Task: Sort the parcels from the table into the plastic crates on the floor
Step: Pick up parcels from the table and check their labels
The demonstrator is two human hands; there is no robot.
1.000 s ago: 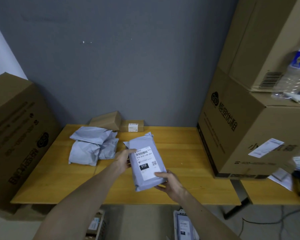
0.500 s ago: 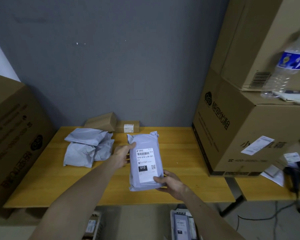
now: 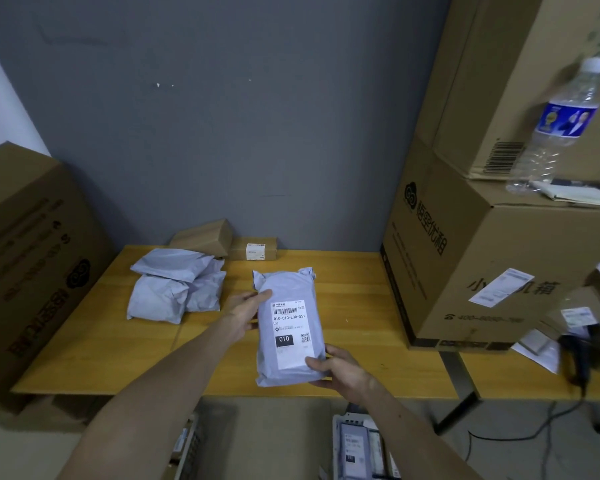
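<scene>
Both hands hold a grey poly-bag parcel [image 3: 288,292] above the wooden table [image 3: 354,299], its white label marked 010 facing me. My left hand [image 3: 245,315] grips its upper left edge, thumb on the front. My right hand [image 3: 340,370] grips its lower right corner, thumb on the label. A pile of grey bags [image 3: 174,285] lies at the table's back left, with two small cardboard boxes [image 3: 208,237] behind it against the wall. Two plastic crates show partly on the floor under my arms: a white one [image 3: 357,448] holding parcels and another [image 3: 191,445] to its left.
Large cardboard cartons stand left [image 3: 32,258] and right [image 3: 482,258] of the table. A water bottle [image 3: 555,133] stands on the right carton beside another stacked carton. Loose labels and a black scanner [image 3: 579,355] lie at far right; cables run over the floor.
The parcel has turned more upright and squarer to me. My view shifted slightly, so the table and cartons sit a little further left in view.
</scene>
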